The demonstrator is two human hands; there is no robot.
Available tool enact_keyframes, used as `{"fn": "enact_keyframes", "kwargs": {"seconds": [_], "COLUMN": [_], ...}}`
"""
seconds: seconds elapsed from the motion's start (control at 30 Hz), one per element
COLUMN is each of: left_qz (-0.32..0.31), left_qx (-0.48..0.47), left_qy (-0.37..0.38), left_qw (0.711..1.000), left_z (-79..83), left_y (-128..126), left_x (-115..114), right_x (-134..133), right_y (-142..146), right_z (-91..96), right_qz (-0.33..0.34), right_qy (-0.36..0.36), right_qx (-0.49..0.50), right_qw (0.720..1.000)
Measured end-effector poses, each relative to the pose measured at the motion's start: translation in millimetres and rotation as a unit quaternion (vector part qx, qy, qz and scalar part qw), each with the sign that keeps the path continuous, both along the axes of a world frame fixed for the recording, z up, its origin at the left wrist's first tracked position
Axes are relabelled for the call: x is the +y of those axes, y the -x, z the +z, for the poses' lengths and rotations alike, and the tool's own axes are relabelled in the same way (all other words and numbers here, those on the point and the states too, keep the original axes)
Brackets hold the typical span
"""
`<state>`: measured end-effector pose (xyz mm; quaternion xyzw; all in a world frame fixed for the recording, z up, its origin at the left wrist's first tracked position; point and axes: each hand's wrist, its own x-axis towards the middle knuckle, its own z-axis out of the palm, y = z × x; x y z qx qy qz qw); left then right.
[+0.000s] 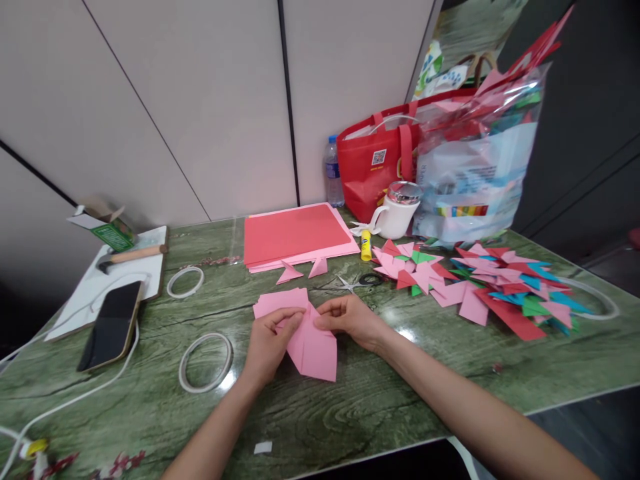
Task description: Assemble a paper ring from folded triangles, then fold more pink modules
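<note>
A partly folded pink paper sheet [315, 347] lies on the green wood-grain table [350, 407] in front of me. My left hand [270, 340] pinches its left fold with the fingers closed on the paper. My right hand [350, 319] pinches the upper right edge of the same sheet. More flat pink paper [273, 301] lies under and behind it. Two small folded pink triangles [303, 270] rest just beyond.
A stack of red and pink sheets [295, 235], scissors [360, 282], a glue stick [366, 245], a white mug [397, 212], a bottle [333, 170] and bags [470, 160] stand behind. Folded coloured pieces [480, 287] pile at right. Tape rings [206, 361], a phone [112, 325], a hammer [131, 255] sit left.
</note>
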<state>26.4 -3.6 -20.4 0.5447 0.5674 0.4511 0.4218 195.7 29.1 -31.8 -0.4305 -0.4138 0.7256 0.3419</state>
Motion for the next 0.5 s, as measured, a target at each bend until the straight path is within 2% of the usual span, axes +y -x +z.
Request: {"fn": "enact_keyframes", "kwargs": {"seconds": [0.23,0.5], "left_qz": [0.005,-0.027], "left_qx": [-0.011,-0.167], "left_qy": [0.008,0.139], "left_qw": [1.000,0.976], "left_z": [1.0,3.1], "left_y": [0.6,-0.4], "left_x": [-0.9,-1.4], "right_x": [-0.4,0.1], "right_y": [1.5,0.6], "right_z": [-0.8,-3.9], "right_qz": [-0.018,-0.017], "right_qy": [-0.006,-0.021], "right_qx": [0.007,-0.003], "right_qw": [1.000,1.000]}}
